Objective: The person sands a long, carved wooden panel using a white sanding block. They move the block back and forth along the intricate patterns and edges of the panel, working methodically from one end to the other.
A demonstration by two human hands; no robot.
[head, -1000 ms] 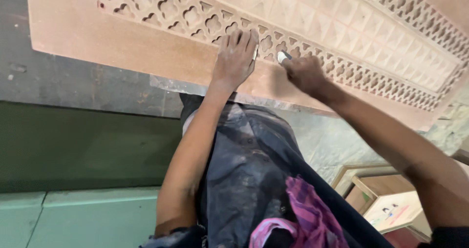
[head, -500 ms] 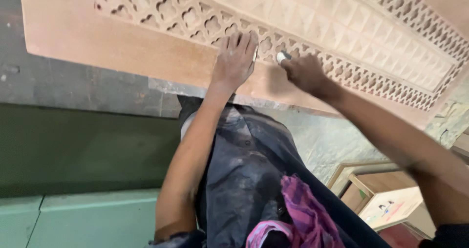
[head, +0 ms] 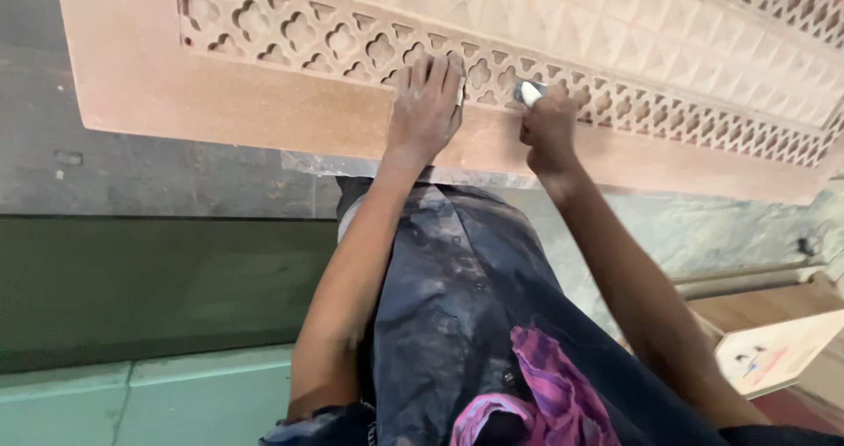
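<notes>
Panel first, since it's the biggest thing here: a long reddish-tan carved panel runs across the far side of the scene, with a band of cut-out clover-and-triangle fretwork along it and a grid of little raised pyramids further back. It lies flat, overhanging a grey stone ledge, with a dark green strip and a pale green surface nearer in on the left. The person's dusty dark trousers fill the near middle, a pink-purple cloth bunched at the waist. Low on the right sits a light wooden box. The left hand lies open, palm down, fingers spread flat on the panel's plain border and fretwork edge. Just to its right, the right hand is closed around a small pale scrap, maybe sandpaper, pressed against the fretwork band.
</notes>
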